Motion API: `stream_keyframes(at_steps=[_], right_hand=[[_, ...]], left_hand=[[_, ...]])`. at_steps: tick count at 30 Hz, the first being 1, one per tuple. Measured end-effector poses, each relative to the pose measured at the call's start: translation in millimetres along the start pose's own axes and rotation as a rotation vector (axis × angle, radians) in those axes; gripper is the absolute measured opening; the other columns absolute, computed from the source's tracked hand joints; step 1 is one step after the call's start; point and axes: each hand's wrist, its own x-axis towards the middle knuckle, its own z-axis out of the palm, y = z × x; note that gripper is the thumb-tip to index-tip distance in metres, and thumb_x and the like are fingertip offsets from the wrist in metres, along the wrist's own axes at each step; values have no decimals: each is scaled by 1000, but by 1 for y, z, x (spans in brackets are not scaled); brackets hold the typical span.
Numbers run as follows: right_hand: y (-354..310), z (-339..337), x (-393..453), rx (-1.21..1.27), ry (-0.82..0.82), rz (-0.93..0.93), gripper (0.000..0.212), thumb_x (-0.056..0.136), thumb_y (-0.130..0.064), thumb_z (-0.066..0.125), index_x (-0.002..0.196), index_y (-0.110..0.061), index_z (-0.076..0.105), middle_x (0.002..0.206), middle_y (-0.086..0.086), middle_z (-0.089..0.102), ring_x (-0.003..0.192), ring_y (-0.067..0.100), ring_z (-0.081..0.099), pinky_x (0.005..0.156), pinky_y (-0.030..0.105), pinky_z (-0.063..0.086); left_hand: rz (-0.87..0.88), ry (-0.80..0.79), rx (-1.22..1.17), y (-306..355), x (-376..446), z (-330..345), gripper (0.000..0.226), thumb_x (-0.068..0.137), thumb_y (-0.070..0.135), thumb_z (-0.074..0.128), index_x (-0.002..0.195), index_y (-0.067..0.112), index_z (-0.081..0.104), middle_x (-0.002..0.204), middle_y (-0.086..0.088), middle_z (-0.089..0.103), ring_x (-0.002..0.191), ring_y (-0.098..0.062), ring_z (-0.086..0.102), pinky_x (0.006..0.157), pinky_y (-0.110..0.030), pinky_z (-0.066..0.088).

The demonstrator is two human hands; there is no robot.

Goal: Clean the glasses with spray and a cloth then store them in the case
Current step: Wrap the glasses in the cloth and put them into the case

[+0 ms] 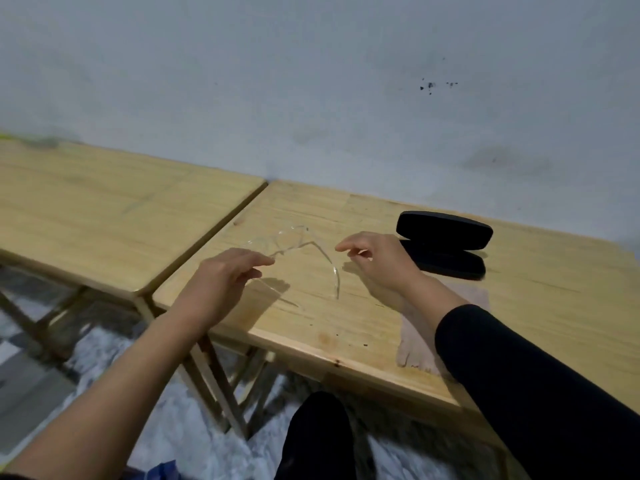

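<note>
Centrally, a pair of clear-framed glasses (294, 251) with temples unfolded is over the right-hand wooden table (346, 327); whether it rests on the surface or is lifted cannot be told. The left hand (221, 282) pinches the left temple between thumb and fingertips. The right hand (377, 261) hovers just right of the frame, fingers loosely curled and apart, gripping nothing; its arm wears a black sleeve (526, 375). Right of that hand, toward the far edge, lies the black case (445, 244), lid raised. A pinkish cloth (419, 341) lies flat near the front edge, partly under the right forearm. A second wooden table (104, 209) adjoins on the left.
</note>
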Motion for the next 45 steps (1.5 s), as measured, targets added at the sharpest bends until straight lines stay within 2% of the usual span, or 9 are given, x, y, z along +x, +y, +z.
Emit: stream_keyframes(at_steps=[2,7,12,17,20,24,28,33,45], right_hand=[[-3,10,8,25,-5,12,33,87,3,52,103,-19,71,111,-5,65,91,8,59,88,22,48],[-6,31,19,50,-23,18,36,83,3,56,98,-24,72,105,-14,64,88,-4,58,79,5,42],[-12,35,20,104,44,-1,30,81,10,58,97,-10,73,100,-3,66,90,8,60,75,0,42],[-22,9,16,167,246,-16,28,84,10,54,94,-7,74,92,1,69,90,17,68,85,20,52],[-21,-19,-2,220,368,49,25,87,4,55,97,-11,73,90,-4,68,87,8,67,79,9,50],[-9,-61,-36,250,518,94,20,88,-3,59,93,-18,71,85,-7,69,74,-7,64,77,8,49],[14,-97,-76,186,618,175,19,85,-7,65,93,-23,72,89,-8,71,78,6,67,84,25,54],[35,-119,-123,96,654,262,15,85,-7,65,93,-19,71,77,-7,68,61,-13,62,70,10,52],[52,-109,-161,97,642,405,13,84,-13,67,92,-21,74,75,-15,68,67,-4,64,67,6,49]], left_hand=[[10,-26,30,-9,-6,-1,34,81,-3,63,107,18,68,110,-4,68,93,-13,65,87,-20,48],[-6,-50,5,-19,-10,7,30,81,0,64,104,18,69,110,-1,67,93,-4,59,81,4,35],[-4,115,-14,-26,-3,16,22,79,-2,66,93,13,71,98,-6,71,89,-13,64,83,-24,54],[-25,300,-180,-13,16,15,29,77,-11,63,97,8,70,95,0,69,87,0,62,82,-4,45],[-76,358,-319,9,35,22,28,81,-9,61,98,11,71,94,4,70,87,10,61,79,-6,46],[-83,316,-503,52,58,40,25,84,-3,62,98,16,71,90,17,68,86,9,63,77,-5,46],[-104,216,-639,97,74,65,19,85,6,64,95,20,71,88,16,69,84,11,63,77,-4,46],[-90,59,-712,136,78,93,18,85,5,62,94,18,71,88,13,69,82,15,61,74,0,42],[-122,-84,-697,150,71,115,19,86,10,63,93,25,71,86,15,71,86,8,64,78,-3,45]])
